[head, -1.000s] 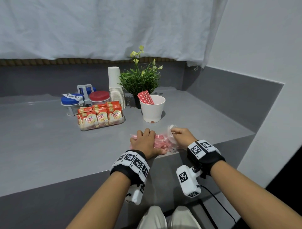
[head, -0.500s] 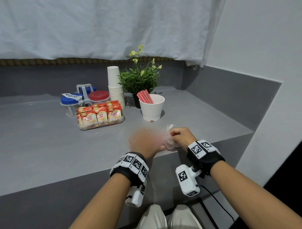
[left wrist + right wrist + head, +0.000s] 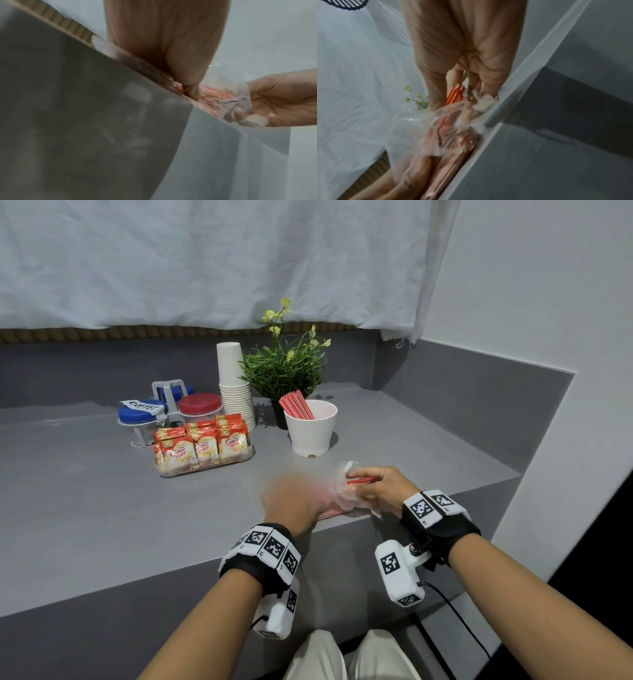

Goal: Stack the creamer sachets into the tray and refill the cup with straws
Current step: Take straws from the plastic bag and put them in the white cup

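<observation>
Fingers of the right hand (image 3: pixel 380 489) curl around a small bunch of thin red straws (image 3: pixel 359 481) and the open end of a crinkly clear plastic bag (image 3: pixel 342 494), so this grip is closed on them. The left hand (image 3: pixel 291 508) lies on the other end of the bag, but it is blurred, so I cannot tell how its grip sits. The bag lies at the front edge of the grey worktop (image 3: pixel 85 525). Further back stands a white plastic cup (image 3: pixel 311 433) with more red straws in it. To its left, a clear tray (image 3: pixel 205 465) is full of red and cream creamer sachets (image 3: pixel 202 445). Behind are a stack of white paper cups (image 3: pixel 234 386) and a green plant with yellow flowers (image 3: pixel 284 368).
</observation>
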{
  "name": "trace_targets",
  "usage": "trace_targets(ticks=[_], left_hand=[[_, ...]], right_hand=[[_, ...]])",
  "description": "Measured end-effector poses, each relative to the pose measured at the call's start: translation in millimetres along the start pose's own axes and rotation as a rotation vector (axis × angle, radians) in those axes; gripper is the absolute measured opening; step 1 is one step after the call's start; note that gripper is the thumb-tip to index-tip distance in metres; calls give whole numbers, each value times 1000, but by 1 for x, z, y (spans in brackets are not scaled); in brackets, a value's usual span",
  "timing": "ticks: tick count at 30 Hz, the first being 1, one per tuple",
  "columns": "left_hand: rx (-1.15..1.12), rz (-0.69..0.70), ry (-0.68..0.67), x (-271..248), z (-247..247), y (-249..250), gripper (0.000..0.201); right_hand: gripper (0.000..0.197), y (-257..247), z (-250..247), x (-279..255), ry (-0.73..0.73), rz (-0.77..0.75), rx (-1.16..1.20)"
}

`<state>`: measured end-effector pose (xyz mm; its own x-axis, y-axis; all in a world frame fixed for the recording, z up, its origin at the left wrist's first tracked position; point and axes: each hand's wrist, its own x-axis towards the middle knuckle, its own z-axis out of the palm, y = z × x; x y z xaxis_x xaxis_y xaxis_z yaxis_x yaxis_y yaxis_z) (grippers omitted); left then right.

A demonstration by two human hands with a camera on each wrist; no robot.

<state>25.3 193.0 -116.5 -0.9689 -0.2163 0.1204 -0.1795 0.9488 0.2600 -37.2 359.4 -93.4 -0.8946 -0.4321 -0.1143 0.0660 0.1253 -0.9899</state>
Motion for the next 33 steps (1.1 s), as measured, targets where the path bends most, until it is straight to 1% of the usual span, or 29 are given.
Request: trace_targets(ticks=[2, 4, 5, 7, 9, 12, 14, 16, 18, 21, 23, 25, 26, 28, 30, 31, 33], left_hand=[[5, 3, 2, -1, 0, 1, 49], [0, 3, 6, -1, 1, 0, 48], [-5, 3, 7, -2, 1, -1, 49], [-28, 5, 4, -1, 1, -1, 50], [-52, 15, -18, -1, 0, -1, 49], [-37, 28, -49, 0, -2, 0, 46], [-26, 29, -56, 0, -2, 3, 42], [-17, 30, -47, -1, -1, 4, 39], [-13, 33, -29, -3, -1, 4, 39], [-30, 25, -6, -3, 1, 4, 39], [-33, 18, 4, -2, 1, 5, 38], [-39, 11, 7, -1, 2, 6, 37], [-43, 9, 9, -1, 2, 6, 36], [-40, 11, 20, -2, 2, 7, 36], [-27, 20, 32, -2, 4, 7, 36], [-25, 23, 35, -2, 4, 7, 36], [-32, 27, 35, -2, 5, 5, 36]], right_hand=[[23, 3, 10, 2, 25, -42, -24], [19, 8, 16, 9, 118, -113, -173], [15, 10, 17, 12, 145, -119, -196], [17, 9, 12, 15, 162, -83, -148], [20, 6, 4, 14, 139, -44, -48], [13, -3, -7, 7, 102, 0, 121], [11, -4, -6, 5, 51, 1, 200], [12, -2, 3, 3, 20, -13, 204], [17, -1, 11, 5, 68, -58, 126], [20, -5, 12, 9, 197, -102, 43], [20, -9, 10, 11, 279, -122, 142], [22, -10, 11, 8, 318, -122, 371], [19, -11, 14, 6, 299, -113, 474], [12, -8, 25, 4, 212, -65, 566], [13, -2, 35, 7, 159, -41, 481], [18, -2, 39, 10, 177, -42, 403], [29, -8, 41, 14, 266, -54, 295]])
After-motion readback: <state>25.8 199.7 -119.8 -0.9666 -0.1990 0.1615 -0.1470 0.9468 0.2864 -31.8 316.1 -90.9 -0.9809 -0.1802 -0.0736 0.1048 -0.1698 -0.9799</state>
